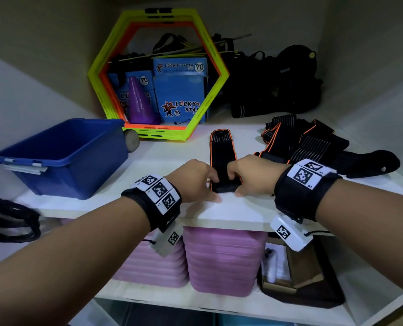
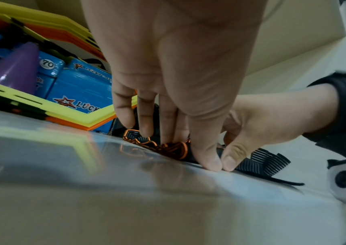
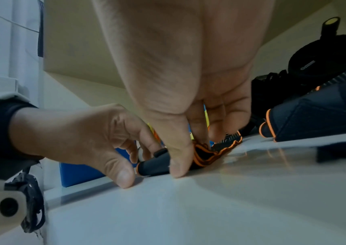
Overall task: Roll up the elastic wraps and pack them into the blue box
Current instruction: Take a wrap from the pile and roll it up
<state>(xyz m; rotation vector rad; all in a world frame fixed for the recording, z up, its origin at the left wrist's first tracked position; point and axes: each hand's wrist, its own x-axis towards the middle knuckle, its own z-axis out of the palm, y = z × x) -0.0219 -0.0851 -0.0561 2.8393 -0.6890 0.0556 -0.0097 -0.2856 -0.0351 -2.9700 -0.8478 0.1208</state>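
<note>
A black elastic wrap with orange edging (image 1: 222, 150) lies lengthwise on the white shelf (image 1: 231, 211), its near end turned into a small roll (image 1: 226, 188). My left hand (image 1: 197, 182) and right hand (image 1: 248, 176) pinch that roll from either side, thumbs low on the shelf. In the left wrist view my left hand (image 2: 190, 140) has its fingertips on the rolled end (image 2: 175, 149). In the right wrist view my right hand (image 3: 188, 149) has thumb and fingers curled round the roll (image 3: 161, 164). The blue box (image 1: 62, 156) stands empty at the left.
A pile of several loose black and orange wraps (image 1: 308, 142) lies at the right. Behind stand a yellow and orange hexagon frame (image 1: 158, 74), blue cartons (image 1: 179, 90), a purple cone (image 1: 139, 102) and black gear (image 1: 282, 83). Pink stacks (image 1: 221, 260) fill the shelf below.
</note>
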